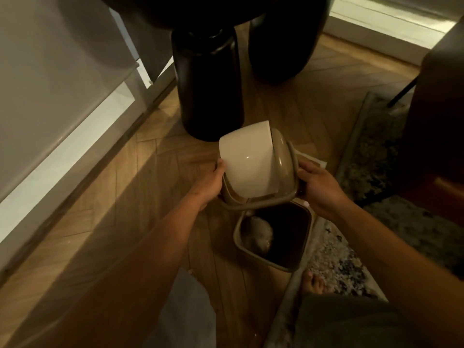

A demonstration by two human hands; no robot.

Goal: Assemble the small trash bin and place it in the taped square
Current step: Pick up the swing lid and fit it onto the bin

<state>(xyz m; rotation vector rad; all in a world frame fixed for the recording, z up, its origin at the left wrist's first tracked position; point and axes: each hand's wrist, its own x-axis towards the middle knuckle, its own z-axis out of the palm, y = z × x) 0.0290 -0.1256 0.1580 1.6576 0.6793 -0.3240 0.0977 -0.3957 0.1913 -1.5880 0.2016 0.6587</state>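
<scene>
Both hands gripped the lid, left hand and right hand on opposite sides, tilted above the open bin on the floor, likely for lining up.

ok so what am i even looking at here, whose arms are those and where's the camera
There is one picture, taken by a wide-angle camera worn on a person's head, looking forward and down. That is why the two bare arms reach in from the bottom: they belong to the wearer. No robot is involved.

The left hand and right hand hold the bin lid between them, a beige frame with a white swing flap, tilted and raised above the bin body. The body stands open on the wooden floor, beside the edge of a patterned rug, with something pale crumpled inside, perhaps a bag. So the lid is not yet fitted.

Behind stand dark rounded furniture legs. A bare foot shows below. I cannot make out a taped square for certain.
</scene>
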